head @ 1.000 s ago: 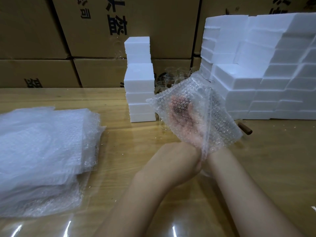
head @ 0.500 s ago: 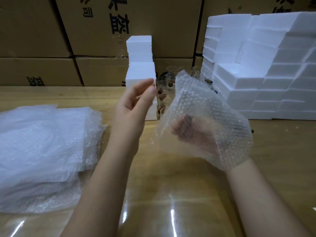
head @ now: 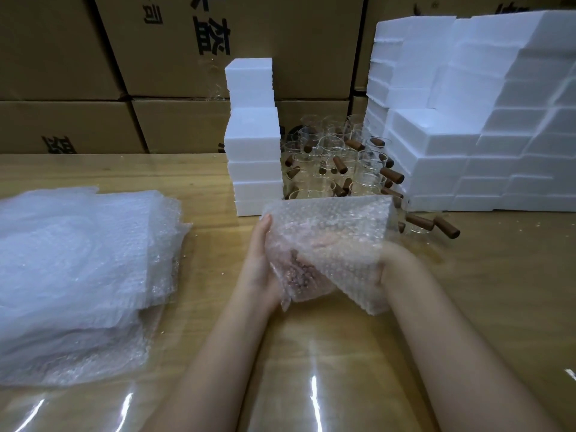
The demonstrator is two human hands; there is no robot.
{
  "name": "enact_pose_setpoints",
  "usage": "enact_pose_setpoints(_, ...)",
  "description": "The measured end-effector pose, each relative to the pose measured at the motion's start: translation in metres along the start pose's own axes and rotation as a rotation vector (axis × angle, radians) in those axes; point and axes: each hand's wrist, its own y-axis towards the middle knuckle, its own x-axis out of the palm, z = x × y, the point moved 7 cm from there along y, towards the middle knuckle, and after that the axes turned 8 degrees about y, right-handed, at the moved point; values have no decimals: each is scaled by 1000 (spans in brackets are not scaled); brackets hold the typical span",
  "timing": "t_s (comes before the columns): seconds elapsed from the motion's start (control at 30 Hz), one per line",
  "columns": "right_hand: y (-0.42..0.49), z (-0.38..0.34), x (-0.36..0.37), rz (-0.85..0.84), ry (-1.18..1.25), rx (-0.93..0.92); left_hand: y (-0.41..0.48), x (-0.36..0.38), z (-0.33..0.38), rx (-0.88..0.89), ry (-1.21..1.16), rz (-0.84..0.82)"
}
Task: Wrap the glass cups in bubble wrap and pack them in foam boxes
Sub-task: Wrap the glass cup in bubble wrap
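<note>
A bubble-wrap bundle [head: 330,244] is held low over the table between both hands; something dark brown shows through its lower left part, and I cannot tell whether a cup is inside. My left hand [head: 258,263] cups its left side. My right hand [head: 392,263] grips its right side, its fingers hidden under the wrap. Several glass cups with brown wooden handles [head: 336,163] stand behind the bundle, between two foam stacks. One cup [head: 420,222] lies just right of the bundle.
A thick pile of bubble-wrap sheets [head: 78,263] lies at the left. A narrow stack of foam boxes [head: 252,141] rises at centre back, a big stepped stack [head: 486,126] at the right. Cardboard cartons [head: 124,57] wall the far side. The wooden table [head: 311,369] has a glossy cover.
My left hand, raised and free half a second ago, has come back onto the bundle's left side. Both hands have lowered the bundle toward the table.
</note>
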Motion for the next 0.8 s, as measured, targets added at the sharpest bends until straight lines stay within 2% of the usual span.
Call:
enact_pose_setpoints(0.03,1,-4,9,-51,141,106,1,-1,1,7,-19,-6)
enact_pose_setpoints(0.07,-6,-12,11,-48,133,152,2,-7,0,28,-58,-16)
enact_pose_setpoints(0.13,-7,-27,7,-117,-76,36,5,-15,4,65,-130,-21)
enact_pose_setpoints(0.23,-16,-48,-14,-63,-144,-143,8,-26,8,122,-180,1)
enact_pose_setpoints(0.3,-22,-60,-39,149,-146,-241,9,-30,10,146,-179,20)
enact_pose_setpoints(0.37,-30,-69,-67,497,-117,-376,12,-32,7,134,-178,18)
enact_pose_setpoints(0.4,-36,-73,-72,615,-80,-458,12,-33,5,127,-170,17)
enact_pose_setpoints(0.43,-39,-79,-71,644,-59,-540,13,-32,3,119,-163,15)
enact_pose_setpoints(0.5,-39,-88,-52,513,-128,-648,14,-30,-1,96,-157,-8)
enact_pose_setpoints(0.6,-25,-83,-13,264,-362,-615,14,-26,-5,61,-102,-35)
enact_pose_setpoints(0.67,-15,-73,11,161,-468,-574,14,-25,-3,67,-58,-30)
enact_pose_setpoints(0.8,-6,-59,44,122,-614,-633,14,-27,1,88,-25,-23)
